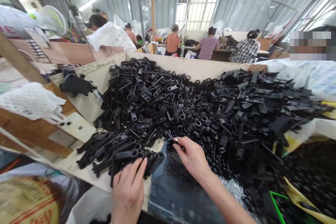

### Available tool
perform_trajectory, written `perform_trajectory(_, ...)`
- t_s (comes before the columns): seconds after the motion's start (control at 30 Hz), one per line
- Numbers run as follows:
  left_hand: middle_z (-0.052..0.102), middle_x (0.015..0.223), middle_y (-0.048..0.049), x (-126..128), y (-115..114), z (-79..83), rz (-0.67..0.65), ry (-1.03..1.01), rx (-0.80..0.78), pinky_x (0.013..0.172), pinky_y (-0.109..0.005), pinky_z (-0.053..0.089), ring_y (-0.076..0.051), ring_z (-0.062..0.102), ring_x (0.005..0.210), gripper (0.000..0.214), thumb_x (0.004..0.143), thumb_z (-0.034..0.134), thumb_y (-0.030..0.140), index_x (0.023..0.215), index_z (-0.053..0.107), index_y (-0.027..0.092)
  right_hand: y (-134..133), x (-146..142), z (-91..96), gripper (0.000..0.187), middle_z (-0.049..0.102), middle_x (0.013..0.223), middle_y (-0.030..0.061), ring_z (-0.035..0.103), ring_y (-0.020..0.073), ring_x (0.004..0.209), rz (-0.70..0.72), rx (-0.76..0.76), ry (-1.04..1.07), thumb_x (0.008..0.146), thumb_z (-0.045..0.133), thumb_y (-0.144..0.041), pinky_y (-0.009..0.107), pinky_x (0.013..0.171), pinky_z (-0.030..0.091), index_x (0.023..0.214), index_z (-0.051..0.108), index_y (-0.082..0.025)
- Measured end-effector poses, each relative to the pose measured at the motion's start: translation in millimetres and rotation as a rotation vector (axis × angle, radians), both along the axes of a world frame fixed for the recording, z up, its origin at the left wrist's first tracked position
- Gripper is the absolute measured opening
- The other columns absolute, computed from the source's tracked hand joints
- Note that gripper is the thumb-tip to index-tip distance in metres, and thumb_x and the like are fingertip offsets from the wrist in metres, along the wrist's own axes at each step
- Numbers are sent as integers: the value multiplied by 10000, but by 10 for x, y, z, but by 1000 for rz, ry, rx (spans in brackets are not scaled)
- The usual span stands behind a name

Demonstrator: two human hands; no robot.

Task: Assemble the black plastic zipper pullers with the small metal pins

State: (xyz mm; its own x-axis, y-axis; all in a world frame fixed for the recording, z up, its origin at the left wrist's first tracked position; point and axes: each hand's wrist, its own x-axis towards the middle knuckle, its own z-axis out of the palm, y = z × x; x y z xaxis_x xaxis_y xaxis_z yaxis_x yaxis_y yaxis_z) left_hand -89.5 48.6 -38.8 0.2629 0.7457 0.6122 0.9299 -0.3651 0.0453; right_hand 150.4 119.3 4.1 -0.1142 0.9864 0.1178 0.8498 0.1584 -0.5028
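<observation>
A big heap of black plastic parts [199, 112] fills the shallow white-walled table [189, 64]: long flat arms with ring ends on the left, small rings in the middle, flat strips on the right. My left hand [128, 189] rests at the near edge, its fingers closed over a bundle of long black arms [126, 155]. My right hand [193, 159] reaches toward the middle and pinches one small black part [172, 140] between thumb and forefinger. A pile of tiny dark pieces [175, 168] lies just below that hand.
A white phone [77, 126] lies on the left ledge beside a white mesh cloth [31, 101]. A co-worker's sleeve [301, 73] reaches in at the far right. Several people sit at benches behind. A bin of black parts [312, 178] stands at the right.
</observation>
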Motion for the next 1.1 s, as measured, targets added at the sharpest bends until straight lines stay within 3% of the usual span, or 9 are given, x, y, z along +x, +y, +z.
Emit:
perform_trajectory(0.23, 765, 1258, -85, 165, -125, -199, 112, -18, 25, 911, -465, 350, -281, 644, 1067, 347, 939, 610, 122, 1238, 731, 250, 565, -149, 61, 202, 772, 950, 101, 734, 248, 947, -62, -114, -240, 997, 610, -277, 319, 820, 531, 889, 759, -193)
perform_trajectory(0.37, 722, 1333, -107, 234, -128, -161, 145, -108, 8, 1004, -518, 324, -317, 618, 1170, 348, 931, 632, 166, 1235, 737, 299, 745, -307, 62, 229, 727, 1108, 94, 708, 224, 967, -63, -187, -297, 993, 659, -354, 398, 863, 573, 1092, 704, -153)
perform_trajectory(0.43, 708, 1348, -117, 265, -128, -127, 130, -153, -23, 1036, -545, 319, -336, 603, 1203, 343, 926, 629, 174, 1222, 743, 304, 772, -322, 80, 249, 708, 1143, 68, 700, 210, 969, -65, -200, -289, 997, 657, -364, 420, 864, 582, 1141, 677, -162)
perform_trajectory(0.53, 710, 1332, -116, 309, -139, -82, 97, -247, -46, 1058, -557, 325, -348, 593, 1201, 337, 917, 627, 157, 1190, 759, 302, 723, -232, 144, 109, 759, 990, 76, 708, 227, 930, -84, -185, -235, 945, 685, -265, 366, 819, 551, 925, 750, -179)
perform_trajectory(0.63, 718, 1293, -97, 370, -124, -24, -21, -424, -109, 1050, -488, 400, -315, 595, 1174, 331, 915, 624, 152, 1181, 761, 292, 601, -26, 250, 165, 771, 822, 67, 705, 237, 866, -125, -132, -112, 872, 664, -192, 304, 721, 481, 760, 781, -222)
perform_trajectory(0.73, 742, 1195, -84, 487, -43, 79, -141, -693, -320, 991, -417, 483, -282, 632, 1124, 276, 943, 599, 213, 1154, 765, 276, 427, 205, 352, 190, 723, 706, 26, 659, 200, 734, -157, -85, 80, 888, 626, -263, 278, 644, 424, 820, 799, -226)
perform_trajectory(0.9, 753, 1158, -96, 811, 119, 301, -110, -1278, -866, 995, -417, 490, -291, 664, 1118, 390, 970, 570, 499, 1212, 726, 236, -22, 304, 293, 364, 649, 622, -2, 574, 149, 578, -80, -145, 449, 910, 597, -475, 248, 541, 402, 842, 772, -163)
perform_trajectory(1.0, 763, 1059, -84, 953, 110, 389, -213, -1629, -1214, 894, -385, 518, -256, 687, 995, 568, 934, 592, 597, 1355, 623, 217, -321, 221, 126, 491, 598, 549, -23, 564, 139, 488, 40, -306, 707, 927, 559, -599, 253, 503, 443, 803, 727, -155)
perform_trajectory(1.1, 732, 838, -44, 947, 19, 427, -290, -1839, -1402, 685, -300, 504, -183, 663, 739, 600, 886, 687, 570, 1336, 619, 179, -467, 214, 24, 535, 572, 509, -33, 568, 136, 447, 218, -469, 864, 970, 519, -608, 265, 511, 472, 734, 697, -161)
